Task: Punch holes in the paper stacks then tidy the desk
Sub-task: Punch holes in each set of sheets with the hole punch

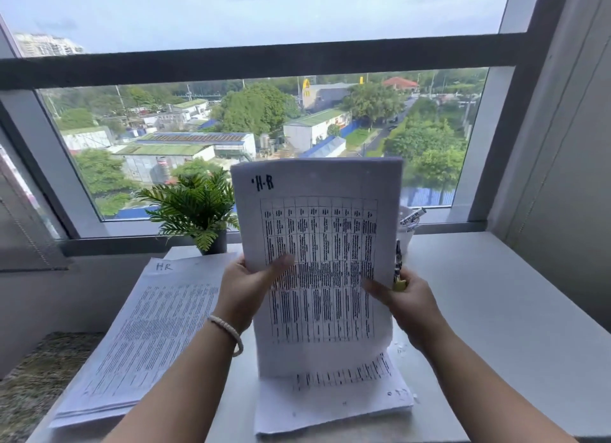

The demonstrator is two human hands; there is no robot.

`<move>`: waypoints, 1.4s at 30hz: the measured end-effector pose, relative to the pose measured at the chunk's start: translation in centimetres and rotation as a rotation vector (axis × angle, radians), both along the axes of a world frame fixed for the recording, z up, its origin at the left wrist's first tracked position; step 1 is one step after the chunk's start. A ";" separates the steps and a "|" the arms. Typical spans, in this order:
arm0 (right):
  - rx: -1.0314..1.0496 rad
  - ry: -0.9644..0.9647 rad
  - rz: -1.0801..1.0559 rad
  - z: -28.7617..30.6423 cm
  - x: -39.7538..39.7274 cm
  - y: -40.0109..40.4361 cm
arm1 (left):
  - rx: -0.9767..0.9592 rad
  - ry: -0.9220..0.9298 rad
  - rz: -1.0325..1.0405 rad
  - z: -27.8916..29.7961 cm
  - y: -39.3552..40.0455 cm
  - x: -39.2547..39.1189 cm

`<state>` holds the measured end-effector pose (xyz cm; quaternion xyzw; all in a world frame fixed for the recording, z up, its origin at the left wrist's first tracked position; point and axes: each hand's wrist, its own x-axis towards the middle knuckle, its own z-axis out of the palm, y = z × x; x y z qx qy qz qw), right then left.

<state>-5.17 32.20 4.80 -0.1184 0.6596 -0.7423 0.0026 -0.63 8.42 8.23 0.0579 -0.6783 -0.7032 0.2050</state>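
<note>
Paper stack [322, 264] marked "H-R" stands upright mid-frame, printed table facing the camera, bottom edge resting on another flat stack [334, 406] on the white desk [496, 310]. Both hands hold it by its side edges.

Window [258, 138] fills the back; rooftops and trees outside.

Second "H.R" paper stack [145, 336] lies flat on the desk's left side, apart from the upright one, slightly fanned at the near corner.

Left hand [246, 294] grips the upright stack's left edge: thumb [281, 265] pressed flat across the printed face, remaining fingers curled behind the sheets, hidden. Beaded bracelet [228, 332] on that wrist.

Right hand [410, 305] grips the right edge: thumb on the front near the table's right column, other fingers wrapped behind. It looks to also hold a dark slim tool with a yellow part [399, 274] against the stack's edge; can't tell what it is.

Potted fern [195, 208] in a dark pot sits at the desk's far edge by the window, left of the upright stack.

White cup [406, 234] with markers pokes out behind the stack's right edge, mostly hidden.

Small white paper bits [401, 348] lie on the desk just right of the stack's base.
</note>
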 end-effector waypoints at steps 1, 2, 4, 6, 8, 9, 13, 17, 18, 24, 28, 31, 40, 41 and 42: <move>0.027 -0.028 0.008 -0.6 0.2 -0.1 | -0.012 -0.062 -0.012 -0.7 0.0 0.2; 0.034 -0.051 0.012 -0.9 0.4 -0.3 | -0.024 -0.100 -0.017 -1.2 0.0 0.5; -0.005 -0.066 -0.009 -1.3 0.7 -0.5 | -0.025 -0.100 0.009 -1.7 0.0 0.7; -0.047 -0.046 -0.064 -1.5 0.7 -0.7 | -0.035 -0.052 0.038 -1.6 0.1 0.9; -0.058 -0.019 -0.109 -1.5 0.8 -1.0 | -0.051 -0.014 0.039 -1.2 0.7 1.3; -0.056 -0.013 -0.115 -1.5 0.9 -1.2 | -0.067 -0.006 0.035 -1.3 0.9 1.4; 0.016 -0.051 -0.073 -1.2 1.1 -1.3 | -0.146 -0.080 0.100 -1.4 1.3 1.5; 0.082 0.046 -0.026 2.7 -0.1 1.0 | -0.262 -0.030 0.045 2.5 -0.3 0.4; 0.132 0.073 -0.009 4.0 -0.4 1.8 | -0.247 -0.032 -0.021 3.7 -0.6 0.4; 0.591 -0.271 0.241 5.8 -0.3 5.9 | 0.039 -0.355 -0.344 2.3 -2.1 2.4; 0.933 -0.329 0.207 3.9 -0.7 7.3 | 0.128 -0.529 -0.267 -2.2 -1.0 4.5; 1.122 -0.298 0.211 3.0 -1.4 6.9 | 0.055 -0.586 -0.242 -4.3 0.2 5.2; 1.265 -0.303 0.061 2.1 -4.4 5.8 | 0.016 -0.629 -0.316 -4.2 0.2 5.0; 1.250 -0.308 0.056 2.0 -4.5 5.8 | 0.029 -0.627 -0.318 -4.1 0.2 5.0; 1.235 -0.316 0.049 1.9 -4.7 5.9 | 0.039 -0.625 -0.318 -4.1 0.2 5.0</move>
